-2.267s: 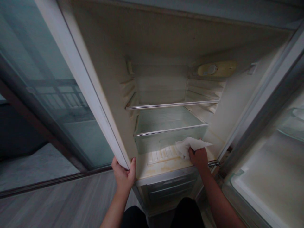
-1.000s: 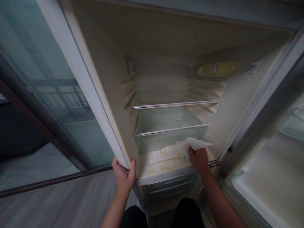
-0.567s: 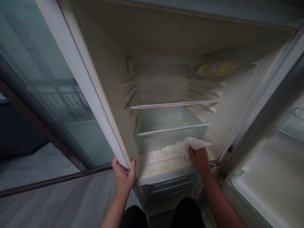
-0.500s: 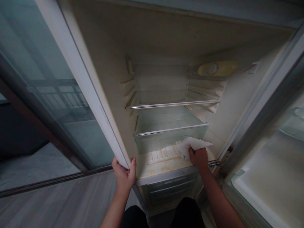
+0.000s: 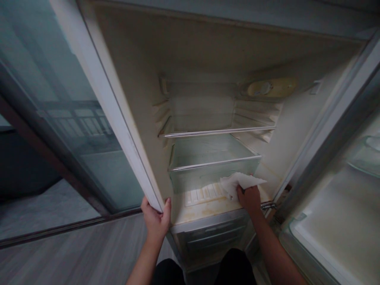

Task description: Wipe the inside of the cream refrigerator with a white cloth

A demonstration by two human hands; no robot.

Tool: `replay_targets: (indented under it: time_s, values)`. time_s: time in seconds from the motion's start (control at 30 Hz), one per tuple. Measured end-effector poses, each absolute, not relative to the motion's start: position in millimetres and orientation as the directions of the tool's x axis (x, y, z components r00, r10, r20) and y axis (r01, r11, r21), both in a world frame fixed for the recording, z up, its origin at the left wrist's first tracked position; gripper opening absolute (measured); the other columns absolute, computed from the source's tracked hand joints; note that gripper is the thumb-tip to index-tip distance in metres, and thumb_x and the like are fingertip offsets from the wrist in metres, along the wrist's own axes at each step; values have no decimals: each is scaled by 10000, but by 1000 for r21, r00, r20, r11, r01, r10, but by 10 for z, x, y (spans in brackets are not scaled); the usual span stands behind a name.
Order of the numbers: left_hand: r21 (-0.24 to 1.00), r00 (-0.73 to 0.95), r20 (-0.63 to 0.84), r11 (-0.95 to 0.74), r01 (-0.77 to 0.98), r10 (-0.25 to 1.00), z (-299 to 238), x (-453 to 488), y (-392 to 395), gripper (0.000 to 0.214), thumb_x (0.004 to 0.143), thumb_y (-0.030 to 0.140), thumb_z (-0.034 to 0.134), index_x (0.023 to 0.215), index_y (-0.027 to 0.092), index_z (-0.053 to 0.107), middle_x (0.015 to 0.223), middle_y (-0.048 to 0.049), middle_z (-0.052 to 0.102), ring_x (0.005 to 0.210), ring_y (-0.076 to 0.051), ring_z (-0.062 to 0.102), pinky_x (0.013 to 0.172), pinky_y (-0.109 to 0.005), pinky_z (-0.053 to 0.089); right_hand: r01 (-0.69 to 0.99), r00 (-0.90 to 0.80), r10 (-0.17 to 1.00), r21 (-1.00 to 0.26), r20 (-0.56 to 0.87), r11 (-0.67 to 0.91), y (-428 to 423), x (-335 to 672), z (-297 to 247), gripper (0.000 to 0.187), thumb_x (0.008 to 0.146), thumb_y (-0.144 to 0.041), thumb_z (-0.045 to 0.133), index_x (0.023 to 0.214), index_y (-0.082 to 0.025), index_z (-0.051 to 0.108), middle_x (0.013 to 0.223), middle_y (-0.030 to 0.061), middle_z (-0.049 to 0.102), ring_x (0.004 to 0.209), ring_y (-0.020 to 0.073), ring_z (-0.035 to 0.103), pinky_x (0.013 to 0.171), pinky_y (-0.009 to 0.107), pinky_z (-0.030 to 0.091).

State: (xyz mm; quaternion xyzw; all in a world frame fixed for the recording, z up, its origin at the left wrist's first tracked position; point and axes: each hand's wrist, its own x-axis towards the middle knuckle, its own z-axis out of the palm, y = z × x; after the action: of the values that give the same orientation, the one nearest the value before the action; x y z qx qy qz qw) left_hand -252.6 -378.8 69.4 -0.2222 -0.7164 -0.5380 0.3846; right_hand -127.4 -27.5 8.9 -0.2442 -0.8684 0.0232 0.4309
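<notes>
I look into an open, empty fridge (image 5: 142,75) with yellowed walls. My left hand (image 5: 156,219) is wrapped round the bottom of its left front edge. My right hand (image 5: 249,198) is closed on a crumpled white cloth (image 5: 237,181), pressed against the stained floor of the compartment (image 5: 202,206) at its right side, just in front of the clear crisper drawer (image 5: 208,174). Two glass shelves (image 5: 213,131) sit above, bare.
The open fridge door (image 5: 332,221) stands at the right with a clear bin. A drawer front (image 5: 210,233) lies below the compartment. A glass sliding door (image 5: 59,118) and grey wooden floor (image 5: 74,253) are at the left. My dark-clad knees show at the bottom.
Hardly anything differs; the view has shifted slightly. Both hands stay where they were, the right one on the cloth.
</notes>
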Motion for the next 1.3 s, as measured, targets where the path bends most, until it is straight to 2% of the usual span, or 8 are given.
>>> replay_targets:
  time_s: [0.3, 0.6, 0.83, 1.1, 1.3]
  values:
    - [614, -615, 781, 312, 725, -109, 723, -2503, -3777, 506, 765, 353, 698, 1168, 156, 463, 986, -47, 528, 852, -184, 572, 772, -326, 495, 381, -516, 463, -291, 721, 878, -261, -1277, 84, 445, 900, -384, 527, 1151, -65, 710, 1256, 189, 643, 1338, 285, 458, 1166, 446, 335]
    - [636, -638, 762, 308, 708, -108, 765, -2484, -3774, 459, 757, 344, 703, 1113, 170, 471, 948, -30, 521, 838, -173, 567, 774, -324, 503, 373, -513, 458, -293, 726, 881, -275, -1273, 112, 407, 891, -368, 526, 1085, -77, 734, 1171, 183, 679, 1314, 299, 479, 1156, 460, 342]
    - [671, -672, 733, 275, 688, -106, 656, -2534, -3781, 578, 750, 375, 719, 1211, 161, 445, 1014, -62, 533, 901, -202, 585, 813, -351, 503, 377, -534, 460, -287, 709, 880, -256, -1280, 81, 430, 893, -374, 537, 1134, -66, 715, 1193, 185, 672, 1318, 302, 473, 1162, 481, 330]
    - [659, -662, 742, 290, 694, -103, 699, -2525, -3778, 557, 757, 408, 703, 1188, 154, 461, 1012, -69, 548, 882, -216, 598, 802, -367, 513, 395, -532, 459, -271, 711, 878, -273, -1272, 93, 437, 905, -371, 529, 1149, -58, 712, 1210, 187, 669, 1344, 295, 454, 1169, 468, 332]
    - [649, -650, 754, 266, 713, -96, 617, -2568, -3789, 580, 764, 348, 715, 1235, 168, 427, 1057, -69, 532, 914, -204, 583, 821, -349, 501, 394, -532, 461, -274, 710, 877, -272, -1271, 99, 436, 905, -385, 522, 1121, -65, 724, 1231, 197, 654, 1344, 297, 454, 1166, 468, 334]
